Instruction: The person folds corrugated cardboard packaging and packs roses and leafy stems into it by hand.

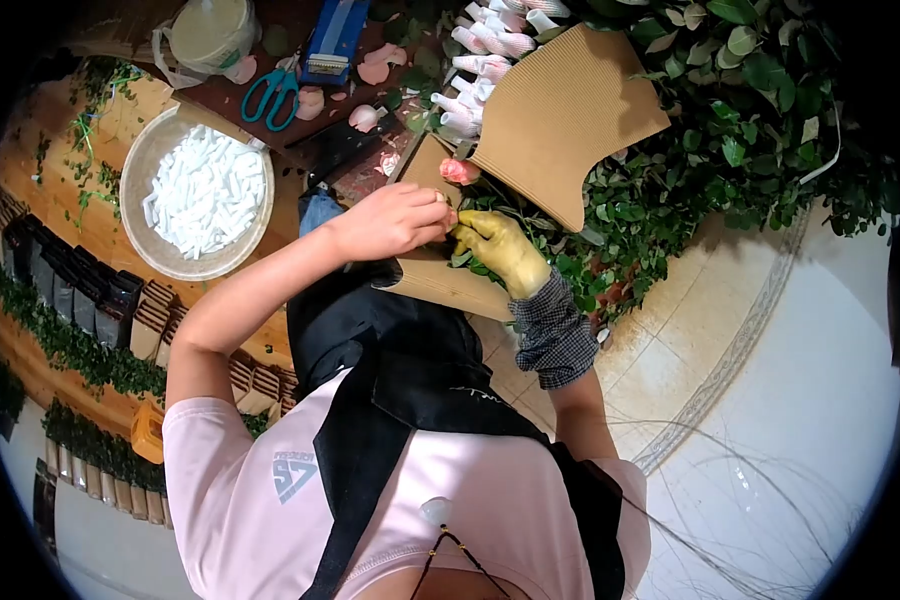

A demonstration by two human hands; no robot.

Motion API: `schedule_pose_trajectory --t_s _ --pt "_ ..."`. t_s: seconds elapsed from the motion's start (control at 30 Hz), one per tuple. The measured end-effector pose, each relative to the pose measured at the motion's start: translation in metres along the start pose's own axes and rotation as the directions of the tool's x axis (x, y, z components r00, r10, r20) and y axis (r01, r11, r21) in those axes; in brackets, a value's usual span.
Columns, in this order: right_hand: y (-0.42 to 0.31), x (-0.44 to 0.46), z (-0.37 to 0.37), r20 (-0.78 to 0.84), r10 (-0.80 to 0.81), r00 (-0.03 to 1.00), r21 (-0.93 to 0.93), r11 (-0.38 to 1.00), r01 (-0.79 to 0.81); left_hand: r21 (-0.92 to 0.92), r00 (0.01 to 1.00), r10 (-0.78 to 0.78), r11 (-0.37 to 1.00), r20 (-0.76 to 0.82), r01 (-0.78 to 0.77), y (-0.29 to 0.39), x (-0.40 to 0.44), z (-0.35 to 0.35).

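My left hand (395, 218), bare, has its thumb and fingers pinched together over the cardboard. Facing it, my right hand (505, 250) wears a yellow glove, its fingers curled together. The fingertips of both hands nearly meet at a small pinkish thing that they mostly hide. Just above them is a pink rose (460, 172). Below and around the hands is a folded brown cardboard (450, 285), with green leaves (560, 250) beside the glove.
A corrugated cardboard sheet (575, 110) leans beside white-sleeved flowers (490, 50). Dense foliage (710, 130) fills the upper right. Teal-handled scissors (270, 97), a blue tool (337, 40), a white tub (210, 35) and a bowl of white pieces (130, 200) are at the upper left.
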State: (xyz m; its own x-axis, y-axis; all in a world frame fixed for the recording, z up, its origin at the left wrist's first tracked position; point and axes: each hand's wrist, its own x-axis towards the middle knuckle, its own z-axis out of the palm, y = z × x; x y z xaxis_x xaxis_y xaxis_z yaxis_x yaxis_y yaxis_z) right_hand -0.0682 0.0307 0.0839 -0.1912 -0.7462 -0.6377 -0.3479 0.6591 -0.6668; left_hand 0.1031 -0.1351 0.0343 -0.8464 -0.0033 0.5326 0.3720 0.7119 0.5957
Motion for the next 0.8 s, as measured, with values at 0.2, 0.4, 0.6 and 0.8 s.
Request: schedule_pose_trajectory --t_s 0.2,0.4,0.6,0.8 --pt "-0.001 -0.001 0.001 0.034 0.014 0.999 0.066 0.998 -0.016 -0.165 0.978 -0.204 0.967 -0.041 0.194 0.002 -0.02 0.002" --pt "-0.008 -0.004 0.001 0.001 0.0 1.0 0.074 0.997 0.0 -0.004 0.739 -0.618 0.768 -0.269 0.641 0.001 -0.045 -0.012" --pt "-0.008 -0.001 0.01 -0.096 -0.151 0.984 -0.241 0.963 0.124 -0.141 0.798 -0.586 0.81 -0.141 0.569 0.006 -0.03 -0.014" --pt "0.001 0.004 0.01 -0.076 -0.175 0.982 -0.318 0.937 0.142 -0.219 0.947 -0.321 0.925 -0.005 0.312 0.001 -0.004 0.006"
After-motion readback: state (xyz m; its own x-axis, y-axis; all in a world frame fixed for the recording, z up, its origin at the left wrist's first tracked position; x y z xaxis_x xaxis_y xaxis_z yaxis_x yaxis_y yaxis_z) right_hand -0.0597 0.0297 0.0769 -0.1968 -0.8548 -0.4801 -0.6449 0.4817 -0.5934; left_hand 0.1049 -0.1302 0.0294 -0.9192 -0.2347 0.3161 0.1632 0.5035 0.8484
